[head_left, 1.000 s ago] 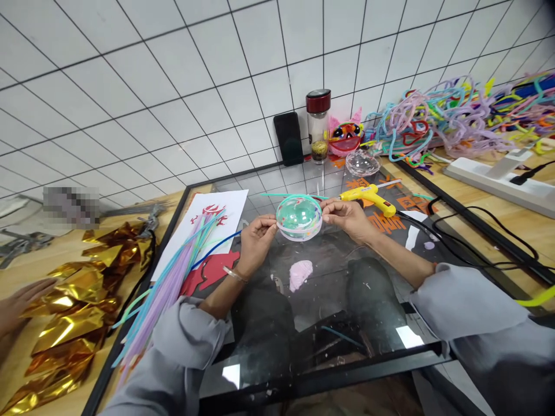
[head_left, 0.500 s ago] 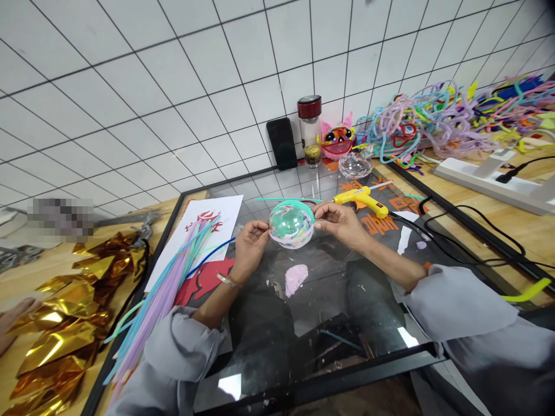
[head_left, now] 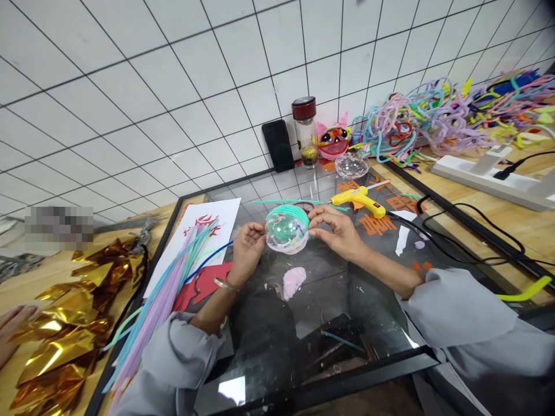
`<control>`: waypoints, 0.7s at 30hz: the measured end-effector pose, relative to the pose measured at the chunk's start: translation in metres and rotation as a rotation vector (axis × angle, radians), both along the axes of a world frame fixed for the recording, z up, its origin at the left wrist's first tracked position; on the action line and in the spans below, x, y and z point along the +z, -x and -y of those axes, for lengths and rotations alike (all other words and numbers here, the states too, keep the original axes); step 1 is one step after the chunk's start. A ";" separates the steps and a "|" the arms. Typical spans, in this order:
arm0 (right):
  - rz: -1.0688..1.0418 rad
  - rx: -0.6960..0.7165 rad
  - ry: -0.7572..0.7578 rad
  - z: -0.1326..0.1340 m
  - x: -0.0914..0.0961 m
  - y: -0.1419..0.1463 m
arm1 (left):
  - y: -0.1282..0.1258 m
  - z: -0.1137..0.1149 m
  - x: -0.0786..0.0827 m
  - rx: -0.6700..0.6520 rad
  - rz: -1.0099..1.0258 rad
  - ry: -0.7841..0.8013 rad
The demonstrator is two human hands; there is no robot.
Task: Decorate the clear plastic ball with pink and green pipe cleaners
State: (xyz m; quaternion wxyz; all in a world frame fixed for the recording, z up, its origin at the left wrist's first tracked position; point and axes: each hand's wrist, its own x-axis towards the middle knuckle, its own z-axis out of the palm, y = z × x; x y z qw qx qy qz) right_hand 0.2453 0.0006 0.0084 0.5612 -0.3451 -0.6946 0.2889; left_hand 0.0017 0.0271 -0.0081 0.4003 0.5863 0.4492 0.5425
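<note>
Between my two hands is a clear plastic dome [head_left: 284,230], with rows of turquoise pipe cleaner [head_left: 288,212] at its far side. My left hand [head_left: 248,248] pinches the dome's left edge with thumb and fingers. At the right edge, my right hand [head_left: 336,232] grips it near the turquoise rows. Below the dome a pale pink scrap [head_left: 294,282] lies on the dark glass tabletop [head_left: 329,289]. A yellow glue gun [head_left: 361,200] rests beyond my right hand, its nozzle pointing up and right.
At left are a bundle of pipe cleaners [head_left: 151,323], white paper [head_left: 217,216] and gold foil [head_left: 60,352]. By the wall stand a phone [head_left: 277,145], a lidded bottle [head_left: 306,133], a pink animal face [head_left: 333,141] and another clear dome [head_left: 352,166]. A power strip [head_left: 489,176] sits right.
The dome has tilted a little between my hands, so more of the turquoise rows show above it. Both hands keep their hold. The whole view has shifted slightly.
</note>
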 end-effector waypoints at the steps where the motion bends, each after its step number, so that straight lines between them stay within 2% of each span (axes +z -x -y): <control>1: 0.024 -0.009 -0.025 0.001 0.000 0.000 | 0.000 0.000 -0.001 -0.001 0.004 0.001; 6: 0.134 -0.055 -0.165 0.006 0.002 0.004 | 0.000 -0.001 -0.001 -0.034 -0.004 -0.006; 11: 0.225 -0.067 -0.232 0.011 0.003 0.008 | -0.003 0.002 0.002 -0.116 -0.043 -0.032; 18: 0.260 -0.049 -0.247 0.010 0.005 0.008 | 0.007 -0.002 -0.002 -0.105 -0.016 -0.054; 21: 0.265 -0.034 -0.255 0.010 0.004 0.008 | 0.009 -0.002 0.002 -0.113 0.004 -0.068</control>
